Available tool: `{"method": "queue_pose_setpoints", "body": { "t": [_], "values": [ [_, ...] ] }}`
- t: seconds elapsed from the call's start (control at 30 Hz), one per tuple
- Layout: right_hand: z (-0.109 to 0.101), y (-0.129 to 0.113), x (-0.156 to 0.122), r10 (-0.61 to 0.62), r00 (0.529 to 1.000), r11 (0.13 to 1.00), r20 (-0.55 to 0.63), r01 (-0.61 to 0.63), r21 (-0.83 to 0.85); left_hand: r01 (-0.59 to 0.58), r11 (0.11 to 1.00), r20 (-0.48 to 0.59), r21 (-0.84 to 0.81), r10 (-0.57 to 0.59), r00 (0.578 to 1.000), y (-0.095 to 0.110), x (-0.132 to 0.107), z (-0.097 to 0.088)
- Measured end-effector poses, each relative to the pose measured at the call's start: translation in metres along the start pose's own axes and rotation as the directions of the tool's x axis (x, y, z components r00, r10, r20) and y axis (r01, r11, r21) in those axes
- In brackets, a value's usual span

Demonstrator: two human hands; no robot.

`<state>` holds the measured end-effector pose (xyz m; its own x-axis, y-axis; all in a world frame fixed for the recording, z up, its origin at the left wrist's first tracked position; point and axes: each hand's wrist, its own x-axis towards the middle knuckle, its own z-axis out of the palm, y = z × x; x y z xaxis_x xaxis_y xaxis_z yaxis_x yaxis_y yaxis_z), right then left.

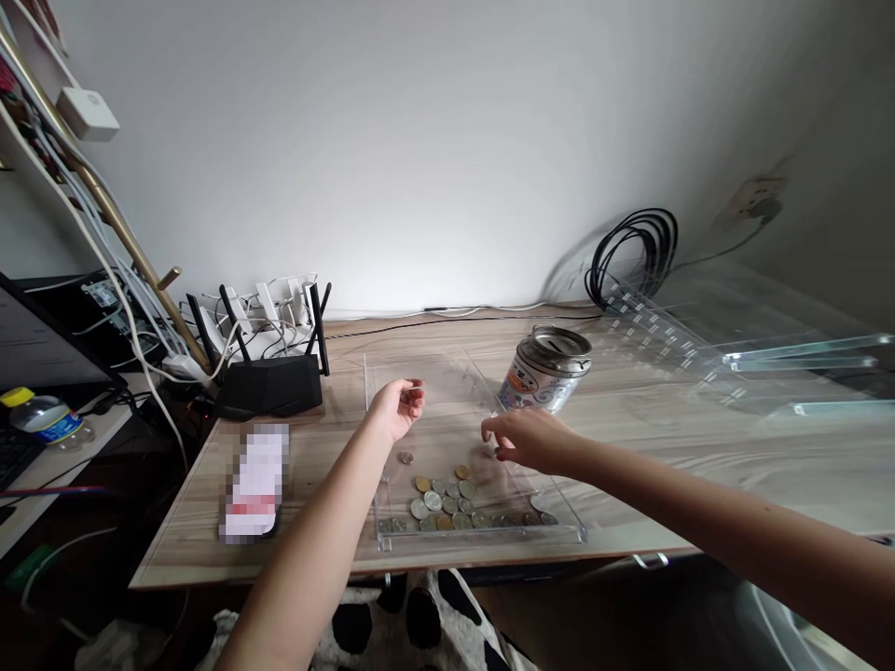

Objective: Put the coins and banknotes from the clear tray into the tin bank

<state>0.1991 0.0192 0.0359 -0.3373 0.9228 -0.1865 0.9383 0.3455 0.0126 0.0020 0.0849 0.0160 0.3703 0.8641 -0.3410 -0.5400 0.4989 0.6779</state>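
Note:
Over a clear plastic tray [433, 373], my left hand [397, 410] is turned palm up with its fingers curled in. Small greyish discs that look like coins show in its palm. My right hand [531, 440] hangs above the tray's right side with bent fingers, its fingertips apart; a pale blur lies beneath them. Several silver and brassy coins [433, 501] lie in the tray, mostly along its near edge. One coin [406, 458] sits alone below my left hand. Just behind my right hand stands a printed tin can [538, 373] with a slot in its metal lid.
A black router [272, 387] with upright antennas and a blurred-out phone-like object [255, 480] are at the left. Clear plastic panels [699, 345] and a coiled black cable [636, 252] occupy the right rear. A bottle [48, 419] stands on the neighbouring desk.

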Motion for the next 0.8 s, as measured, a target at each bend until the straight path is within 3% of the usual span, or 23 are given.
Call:
{"method": "queue_pose_setpoints", "body": {
  "t": [0.2,0.57,0.8],
  "values": [
    [0.003,0.0,0.006,0.007,0.999,1.0,0.046,-0.008,0.025,0.001,1.0,-0.002,0.003,-0.001,1.0,0.0,-0.001,0.001],
    [0.005,-0.01,0.006,-0.012,1.0,0.994,0.011,0.01,0.105,0.017,0.999,-0.022,0.027,-0.017,1.0,0.0,-0.002,0.003],
    [0.007,-0.016,0.003,-0.047,0.999,0.973,0.024,0.041,0.228,0.019,0.999,-0.023,0.027,-0.018,1.0,0.0,-0.001,0.002]
  ]
}}
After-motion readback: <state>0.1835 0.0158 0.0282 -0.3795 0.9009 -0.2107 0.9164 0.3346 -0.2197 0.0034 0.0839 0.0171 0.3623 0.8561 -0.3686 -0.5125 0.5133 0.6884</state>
